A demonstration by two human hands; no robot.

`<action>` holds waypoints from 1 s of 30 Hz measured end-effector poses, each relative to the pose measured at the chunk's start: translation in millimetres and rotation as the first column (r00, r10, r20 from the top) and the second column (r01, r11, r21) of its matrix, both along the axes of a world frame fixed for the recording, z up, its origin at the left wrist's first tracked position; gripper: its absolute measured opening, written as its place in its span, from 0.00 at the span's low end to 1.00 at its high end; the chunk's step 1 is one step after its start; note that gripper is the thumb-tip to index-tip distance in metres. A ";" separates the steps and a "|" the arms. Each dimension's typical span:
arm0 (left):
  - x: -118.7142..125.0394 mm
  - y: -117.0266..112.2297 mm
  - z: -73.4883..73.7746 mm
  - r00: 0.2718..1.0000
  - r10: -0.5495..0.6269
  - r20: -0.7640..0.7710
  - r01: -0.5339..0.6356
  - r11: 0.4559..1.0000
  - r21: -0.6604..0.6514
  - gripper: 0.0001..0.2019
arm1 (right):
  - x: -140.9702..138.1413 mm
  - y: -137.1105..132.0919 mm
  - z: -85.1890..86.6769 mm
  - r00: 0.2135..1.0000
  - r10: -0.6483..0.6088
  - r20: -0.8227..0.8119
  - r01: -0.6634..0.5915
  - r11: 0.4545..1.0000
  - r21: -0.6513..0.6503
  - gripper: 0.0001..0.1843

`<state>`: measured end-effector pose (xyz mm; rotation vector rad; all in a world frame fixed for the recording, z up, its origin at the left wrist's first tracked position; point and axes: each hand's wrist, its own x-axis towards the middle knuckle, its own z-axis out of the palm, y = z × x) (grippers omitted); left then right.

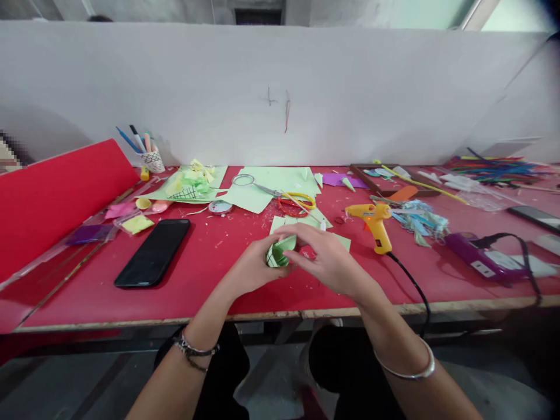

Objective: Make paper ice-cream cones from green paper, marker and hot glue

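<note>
Left hand: the left hand (254,265) has its fingers curled shut around a small light-green paper piece (279,252) with black grid lines, holding it from the left.
Right hand: the right hand (328,256) arches over the top of the same piece with bent fingers and the tips on it. The thumb is hidden, so I cannot tell whether it pinches.
Paper piece: it is held between both hands just above the red table (196,291), left of the yellow hot glue gun (374,224) and a little nearer the table's front edge.
Glue gun: it stands on the table just right of the right hand, not touching it. Its black cord (411,286) runs off the front edge beside the right forearm.
Behind the hands: left of the glue gun and further back lie light-green paper sheets (280,181), grey-handled scissors (258,185) and a yellow-handled pair (301,201).
Far left of the glue gun: a black phone (153,252) lies face up; beyond it are a pen cup (152,158) and a tilted red sheet (56,198).
Right of the glue gun: a bundle of blue threads (420,219) lies just beside it, a purple device (476,256) with a black cord further right, and coloured sticks (499,169) at the far back.
In the way: the right hand covers the top of the paper piece, hiding much of its shape.
</note>
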<state>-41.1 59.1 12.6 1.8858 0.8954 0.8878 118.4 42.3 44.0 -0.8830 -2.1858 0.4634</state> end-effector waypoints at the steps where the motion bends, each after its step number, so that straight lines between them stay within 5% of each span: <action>1: 0.6 -1.1 0.9 1.000 0.000 -0.007 0.000 1.000 0.010 0.13 | 0.5 0.0 -0.1 1.000 -0.007 -0.027 0.006 1.000 -0.022 0.16; 6: 2.2 -2.7 0.5 1.000 -0.016 -0.025 0.018 0.998 0.067 0.11 | 3.0 -0.6 1.3 0.996 0.051 -0.071 -0.054 0.998 -0.033 0.08; 16: 4.8 -6.4 3.0 0.989 -0.139 0.040 0.135 0.987 0.092 0.07 | 8.1 -6.2 4.8 0.962 0.175 -0.208 -0.218 0.955 -0.204 0.16; 26: 2.3 -9.1 6.0 0.989 -0.149 -0.015 0.148 0.988 -0.041 0.13 | 14.9 -6.2 8.2 0.994 0.050 -0.099 -0.068 0.980 -0.189 0.05; 30: 2.8 -9.3 5.7 0.992 -0.119 -0.039 0.119 0.993 -0.019 0.13 | 15.8 -6.2 8.3 0.998 0.041 -0.036 -0.044 0.995 -0.087 0.02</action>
